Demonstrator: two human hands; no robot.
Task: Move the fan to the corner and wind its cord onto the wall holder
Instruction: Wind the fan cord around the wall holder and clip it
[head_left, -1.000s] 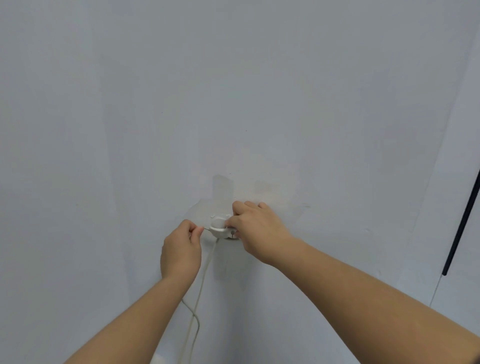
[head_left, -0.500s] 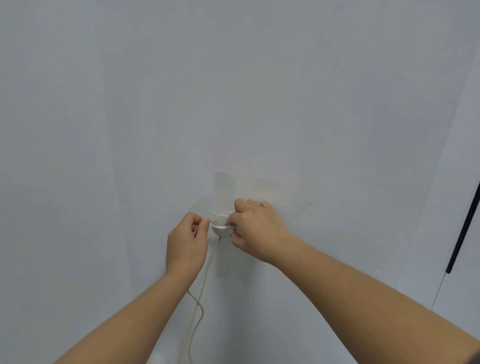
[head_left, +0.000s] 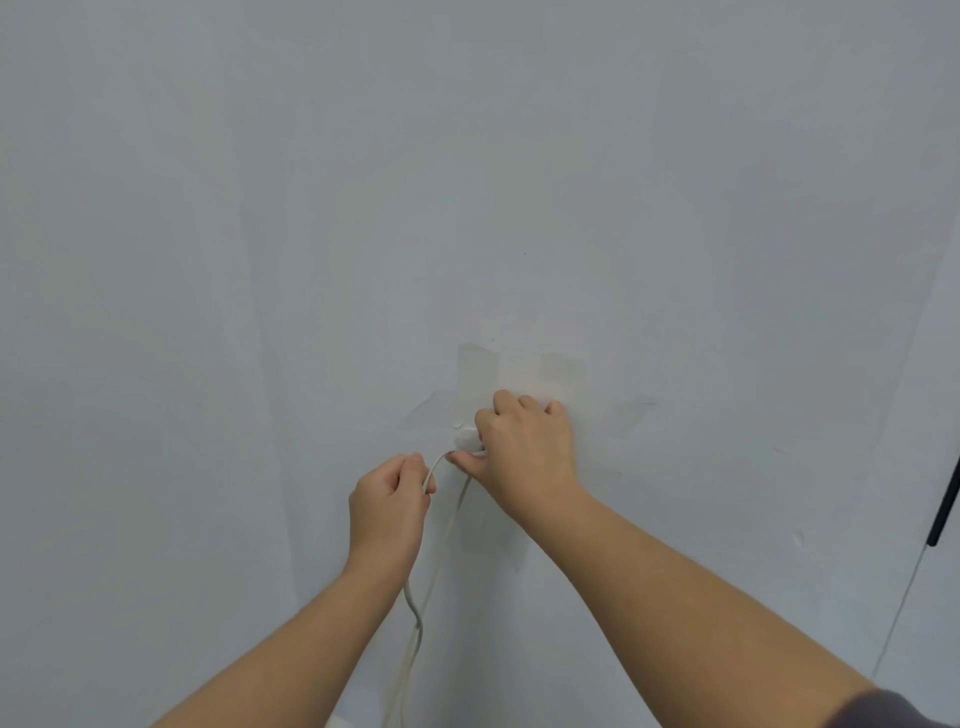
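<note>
**Cord going onto the holder**

Left hand (head_left: 387, 506) pinches the thin white flexible cord (head_left: 415, 618). Right hand (head_left: 524, 447) closed on the small round white plastic wall holder (head_left: 466, 439), thumb under the cord. Risk: slack lets the loop slip off. Fan unseen. Black pole (head_left: 946, 501) stands well clear, nothing obstructs.

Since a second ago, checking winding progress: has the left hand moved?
Yes: the left hand dropped down-left from the wall holder, pulling cord.
</note>
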